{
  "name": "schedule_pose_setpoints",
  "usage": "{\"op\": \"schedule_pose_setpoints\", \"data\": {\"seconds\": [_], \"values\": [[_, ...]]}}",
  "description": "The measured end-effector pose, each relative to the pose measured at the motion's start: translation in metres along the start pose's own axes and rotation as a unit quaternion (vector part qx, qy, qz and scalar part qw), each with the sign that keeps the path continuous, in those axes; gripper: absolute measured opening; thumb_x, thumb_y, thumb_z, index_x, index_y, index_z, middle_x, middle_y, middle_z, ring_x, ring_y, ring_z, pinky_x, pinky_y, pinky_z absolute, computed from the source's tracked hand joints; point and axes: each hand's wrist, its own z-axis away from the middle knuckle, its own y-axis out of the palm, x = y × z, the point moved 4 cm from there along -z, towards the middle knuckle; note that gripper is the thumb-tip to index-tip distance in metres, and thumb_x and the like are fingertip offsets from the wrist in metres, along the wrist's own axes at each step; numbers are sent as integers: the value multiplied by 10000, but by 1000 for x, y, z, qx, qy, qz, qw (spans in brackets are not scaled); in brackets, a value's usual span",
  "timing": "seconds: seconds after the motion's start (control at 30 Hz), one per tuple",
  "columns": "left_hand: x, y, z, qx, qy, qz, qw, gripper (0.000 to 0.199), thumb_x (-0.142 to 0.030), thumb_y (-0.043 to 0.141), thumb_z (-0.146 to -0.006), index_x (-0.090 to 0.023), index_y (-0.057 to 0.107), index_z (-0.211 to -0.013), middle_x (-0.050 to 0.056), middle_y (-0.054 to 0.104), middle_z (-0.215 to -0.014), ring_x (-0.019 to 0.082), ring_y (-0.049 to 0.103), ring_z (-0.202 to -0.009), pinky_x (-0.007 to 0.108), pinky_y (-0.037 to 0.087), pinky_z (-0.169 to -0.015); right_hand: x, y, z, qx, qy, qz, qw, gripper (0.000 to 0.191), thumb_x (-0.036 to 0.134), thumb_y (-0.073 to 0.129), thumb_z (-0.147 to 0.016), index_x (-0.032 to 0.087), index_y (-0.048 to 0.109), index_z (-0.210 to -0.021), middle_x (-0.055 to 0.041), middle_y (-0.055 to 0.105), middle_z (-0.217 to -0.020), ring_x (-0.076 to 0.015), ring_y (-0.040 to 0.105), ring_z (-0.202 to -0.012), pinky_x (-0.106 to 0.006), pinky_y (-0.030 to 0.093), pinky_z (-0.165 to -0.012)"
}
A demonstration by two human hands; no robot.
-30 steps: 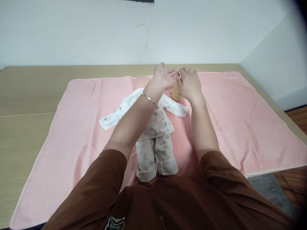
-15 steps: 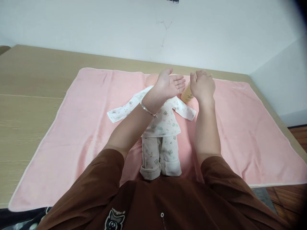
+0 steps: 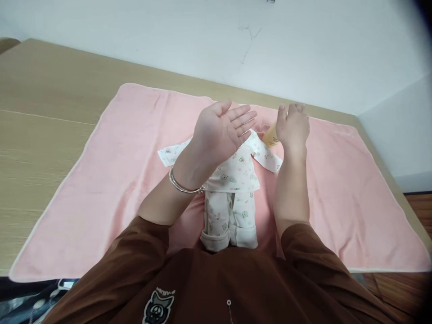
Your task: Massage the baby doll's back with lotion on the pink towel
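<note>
My left hand (image 3: 221, 132) is held palm up with its fingers spread, nothing on it, above the printed white baby top (image 3: 236, 173). A bracelet circles that wrist. My right hand (image 3: 293, 127) is at the upper right, its back towards me, with bent fingers at a pale yellow bottle (image 3: 270, 136); its fingers partly hide the bottle, which leans at the right sleeve of the top. Below the top lie matching white trousers (image 3: 218, 216) with turned-up cuffs. The head end of the dressed figure is hidden behind my left hand.
A pink blanket (image 3: 337, 193) with a pale edge lies under the clothes on a wooden table (image 3: 43, 135). Behind the table stands a white wall (image 3: 168, 40). Dark items show under the table's edge at the lower left.
My left hand has come closer and moved left and slightly down, its palm turned up more fully. My right hand stays by the bottle. The view has shifted and tilted a little.
</note>
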Motion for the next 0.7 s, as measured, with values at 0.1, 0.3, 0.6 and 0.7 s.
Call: {"op": "schedule_pose_setpoints", "data": {"seconds": [0.1, 0.3, 0.6, 0.7], "values": [[0, 5, 13, 0, 10, -14, 1000, 582, -398, 318, -1085, -217, 377, -1635, 81, 531, -1639, 251, 423, -1586, 427, 261, -1353, -1, -3, 1, 22, 11, 0, 1000, 587, 493, 217, -1103, 170, 561, -1453, -222, 488, -1626, -381, 332, -1606, -718, 249, -1264], [16, 12, 36, -25, -34, 3, 999, 538, -403, 405, -1060, -183, 490, -1544, 123, 591, -1570, 301, 408, -1593, 444, 315, -1341, 42, -42, 45, 27, -64, -89, 994, 604, 522, 272, -1101, 201, 433, -1586, -177, 251, -1773, -355, 149, -1681, -727, 134, -1316], [14, 16, 69, 1, -83, 51, 995, 558, -534, 272, -1107, -311, 515, -1557, 2, 697, -1450, 282, 490, -1543, 464, 422, -1308, 131, -80, 173, -25, -403, -199, 893, 798, 654, 32, -1047, 229, 30, -1722, -165, 268, -1769, -287, 9, -1685, -620, 3, -1396], [14, 18, 66, -34, -69, 24, 997, 633, -595, 217, -1100, -289, 527, -1560, 12, 708, -1430, 274, 408, -1589, 449, 370, -1322, 137, -84, 202, 0, -431, -237, 871, 1017, 799, 277, -982, 209, -111, -1714, -156, 362, -1731, -284, -18, -1680, -566, 70, -1412]]}}
